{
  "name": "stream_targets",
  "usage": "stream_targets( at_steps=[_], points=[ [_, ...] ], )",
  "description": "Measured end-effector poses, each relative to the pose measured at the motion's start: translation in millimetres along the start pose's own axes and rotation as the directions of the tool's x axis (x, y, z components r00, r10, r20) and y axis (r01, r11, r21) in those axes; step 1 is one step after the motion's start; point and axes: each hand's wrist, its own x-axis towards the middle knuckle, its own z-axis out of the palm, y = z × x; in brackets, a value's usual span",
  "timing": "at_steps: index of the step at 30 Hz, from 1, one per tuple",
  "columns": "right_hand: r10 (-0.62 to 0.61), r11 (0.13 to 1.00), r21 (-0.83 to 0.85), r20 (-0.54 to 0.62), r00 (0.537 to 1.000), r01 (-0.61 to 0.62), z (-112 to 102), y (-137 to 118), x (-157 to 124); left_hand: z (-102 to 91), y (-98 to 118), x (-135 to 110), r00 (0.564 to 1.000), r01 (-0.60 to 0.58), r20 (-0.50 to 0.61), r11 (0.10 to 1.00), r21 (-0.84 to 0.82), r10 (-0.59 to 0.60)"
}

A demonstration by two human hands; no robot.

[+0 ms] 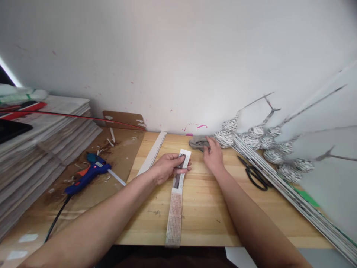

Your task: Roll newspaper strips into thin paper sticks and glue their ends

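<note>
A long strip of printed newspaper [175, 212] runs from the table's front edge up to my left hand [170, 165]. The thumb lies on top of the strip near its far end, with fingers underneath, so the hand is closed on it. Against the wall side of the table, my right hand [214, 155] has its thumb and fingers curled at the right part of a crumpled grey cloth [197, 143]. Part of the cloth is hidden behind the fingers. A white paper strip [153, 153] lies flat to the left of my left hand.
On brown cardboard at left lies a blue glue gun [90, 173] with a red light, beside a tall paper stack [55, 149]. At right are black scissors [256, 176], long rolled paper sticks [279, 188] and several woven paper gourds [275, 143]. A white wall [178, 67] stands behind.
</note>
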Motion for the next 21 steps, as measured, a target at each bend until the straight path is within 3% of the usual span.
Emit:
stream_targets(
  at_steps=[5,10,17,21],
  points=[
    [0.127,0.991,-0.071,0.153,0.980,-0.117,7.2,9.5,7.3,-0.9,-3.6,0.7,0.999,0.014,0.032,1.000,0.018,-0.015],
    [0.128,0.979,-0.190,0.314,0.941,-0.070,9.5,-1.6,28.3,-2.3,-5.0,1.5,0.997,0.021,0.072,0.999,0.035,-0.023],
    [0.091,0.989,-0.139,0.292,0.952,-0.053,21.9,-32.7,45.0,-4.3,-7.7,3.9,0.997,-0.010,0.074,0.999,0.049,0.006],
    [0.088,0.995,-0.085,0.372,0.924,-0.060,19.4,-34.6,55.6,-6.1,-8.7,5.2,0.995,-0.023,0.095,0.997,0.071,0.016]
  ],
)
